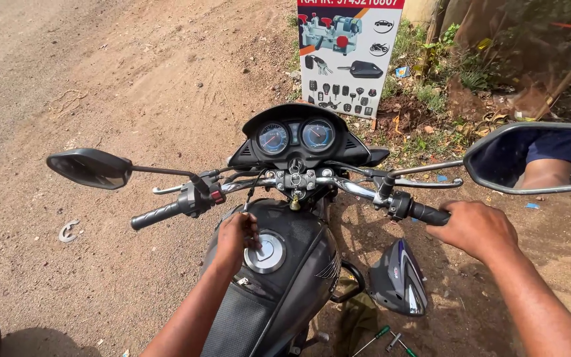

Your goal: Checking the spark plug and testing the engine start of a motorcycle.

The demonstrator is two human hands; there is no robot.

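A left mirror [89, 168] juts over bare dirt as the left hand [236, 237], fingers bunched, pinches something small (too hidden to tell) at the round silver fuel cap [267, 253] atop the glossy black tank [305, 264] of a motorcycle. Twin dials [295, 135] sit ahead; the right hand [476, 228] is curled around the right grip [429, 213].

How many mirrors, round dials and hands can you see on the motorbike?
Mirrors: 2, left mirror and right mirror
Round dials: 2, left dial and right dial
Hands: 2, left hand and right hand
Total: 6
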